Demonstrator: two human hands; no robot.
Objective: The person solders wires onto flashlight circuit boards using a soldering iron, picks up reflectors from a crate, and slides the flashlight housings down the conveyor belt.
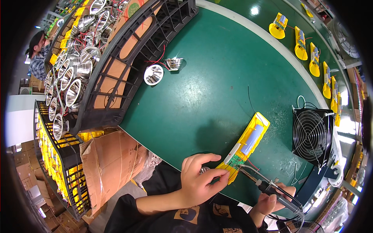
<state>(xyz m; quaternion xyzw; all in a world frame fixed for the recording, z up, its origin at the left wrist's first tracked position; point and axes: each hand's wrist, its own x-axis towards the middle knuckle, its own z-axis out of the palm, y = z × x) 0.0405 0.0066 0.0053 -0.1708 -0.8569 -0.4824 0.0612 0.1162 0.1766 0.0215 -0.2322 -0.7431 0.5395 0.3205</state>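
Observation:
A yellow plastic housing half [257, 121] lies slantwise on the green table, with a blue cylindrical battery cell [252, 139] and a small green circuit board [235, 161] in it. At its near end my left hand [200, 180] is closed, thumb and index fingertips pinched beside the board. What they pinch is hidden; a bit of silvery, ribbed metal shows between the fingers. My right hand [274, 202] grips a soldering iron [275, 190] fitted with a curved metal feed tube. Its tip reaches the board. A thin black wire rises from the housing's far end.
Two silver reflector cups [154, 75] with red wires lie at the far left, beside a black crate [116, 77] under heaped reflectors. A black fan [312, 136] stands on the right. Several yellow housings [300, 42] line the surface beyond. A cardboard box [110, 167] stands left; a person is behind.

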